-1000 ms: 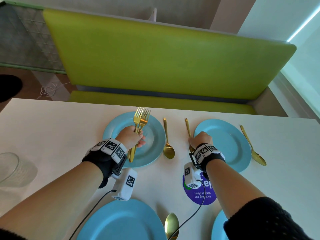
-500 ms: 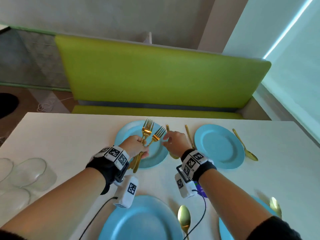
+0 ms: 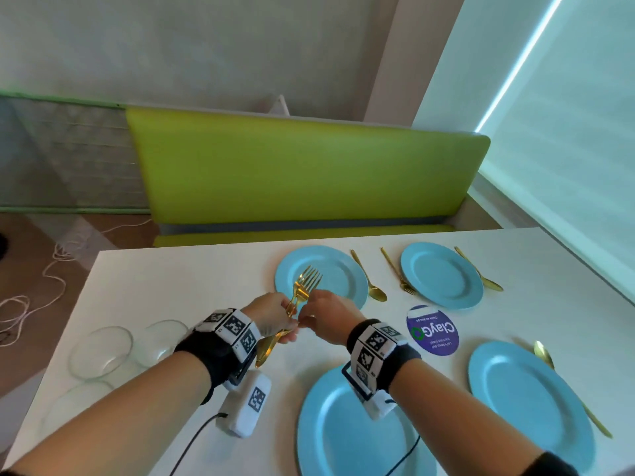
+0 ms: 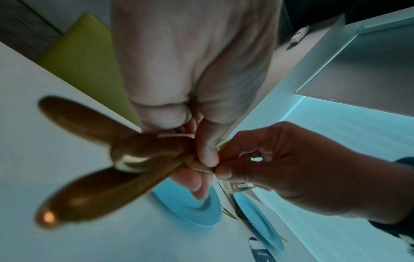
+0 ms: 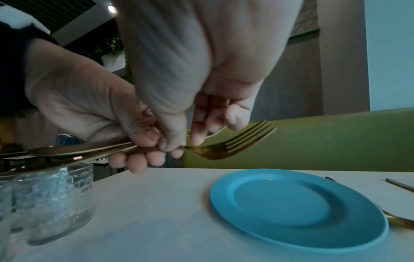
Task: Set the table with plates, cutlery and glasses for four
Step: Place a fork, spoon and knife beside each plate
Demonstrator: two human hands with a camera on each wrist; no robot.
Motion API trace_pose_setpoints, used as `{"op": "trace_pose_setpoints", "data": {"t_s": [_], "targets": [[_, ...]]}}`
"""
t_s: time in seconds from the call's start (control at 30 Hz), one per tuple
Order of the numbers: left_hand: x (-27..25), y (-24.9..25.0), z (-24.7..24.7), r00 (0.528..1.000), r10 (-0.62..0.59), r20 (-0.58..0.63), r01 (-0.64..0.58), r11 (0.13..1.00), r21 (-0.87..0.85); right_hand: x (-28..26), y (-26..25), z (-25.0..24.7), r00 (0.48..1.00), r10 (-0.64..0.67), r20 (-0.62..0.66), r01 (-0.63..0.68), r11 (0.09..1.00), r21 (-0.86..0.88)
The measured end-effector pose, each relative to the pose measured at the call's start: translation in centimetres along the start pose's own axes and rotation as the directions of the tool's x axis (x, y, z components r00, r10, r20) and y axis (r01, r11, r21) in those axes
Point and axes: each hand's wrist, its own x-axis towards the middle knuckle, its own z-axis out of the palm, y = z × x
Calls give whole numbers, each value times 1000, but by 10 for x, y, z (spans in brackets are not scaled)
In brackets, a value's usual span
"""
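My left hand [image 3: 280, 319] grips a bundle of gold forks [image 3: 305, 281] by the handles, tines pointing away, above the white table [image 3: 192, 286] just left of the far left blue plate [image 3: 338, 269]. My right hand [image 3: 309, 317] pinches the neck of one of these forks [image 5: 237, 141] between thumb and forefinger. The blurred handles [image 4: 100, 180] stick out below the left fingers. One fork [image 3: 395, 271] and two spoons [image 3: 369, 283] lie by the far plates. Three more blue plates [image 3: 441, 274] are laid; a spoon [image 3: 544, 352] lies by the near right one.
Clear glasses [image 3: 99, 352] stand grouped at the table's left edge, one close below the fork handles [image 5: 51, 200]. A purple round sticker [image 3: 433, 329] is on the table's middle. A green bench [image 3: 302, 173] runs along the far side.
My right hand left the fork beside the far right plate and came across to the bundle. Both hands now meet left of the far left plate, nearer to me.
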Motion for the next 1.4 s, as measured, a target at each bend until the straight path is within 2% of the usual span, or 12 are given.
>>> {"op": "trace_pose_setpoints", "data": {"t_s": [0.07,0.1,0.2,0.3,0.43,0.57,0.67,0.77,0.93,1.1,1.27,1.4], "targets": [[1,-7,-7,998,-5,-62,5,1000,2,5,-7,1,1000,7,13,-7,1000,-5],[3,-11,-12,990,-2,-139,6,1000,24,7,-9,2,1000,13,18,-13,1000,-2],[7,-18,-33,924,1,-384,43,993,107,14,-10,7,996,67,54,-66,998,-14],[6,-21,-54,876,-8,-482,78,989,126,21,-7,17,985,155,80,-152,987,-51],[6,-20,-72,876,-56,-478,33,998,-55,38,-6,27,948,300,108,-306,951,49],[10,-20,-82,898,-69,-434,-9,984,-175,73,-11,37,882,443,159,-469,857,214],[14,-21,-85,903,-82,-422,-14,975,-220,94,-18,45,862,463,204,-504,825,256],[18,-24,-88,905,-88,-417,-8,975,-223,106,-29,53,860,470,196,-501,851,157],[24,-26,-96,909,-98,-404,7,975,-221,124,-36,64,839,517,167,-543,811,218],[31,-27,-103,910,-123,-396,18,966,-258,135,-34,64,794,578,188,-603,709,365],[38,-27,-109,913,-136,-384,25,959,-281,148,-37,64,804,580,132,-594,766,247],[42,-25,-111,917,-132,-377,20,958,-287,157,-34,61,757,642,123,-643,696,320]]}}
